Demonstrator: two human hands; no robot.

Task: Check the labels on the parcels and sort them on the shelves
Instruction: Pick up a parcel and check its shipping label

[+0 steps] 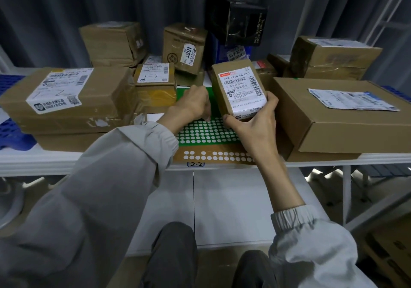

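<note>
Cardboard small parcel (239,89) frame centre, gripped tilted in right hand (253,127), left hand (193,104) fingers curled on green dotted sheet (206,132), larger boxes (342,114) crowding both sides, black box (235,21) behind.

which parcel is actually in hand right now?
The small brown cardboard box with the red-topped white label, tilted up in the right hand; the other parcels lie on the shelf.

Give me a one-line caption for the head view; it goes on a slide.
Right hand holds a small labelled parcel over the green sticker sheet; left hand touches it.
</note>
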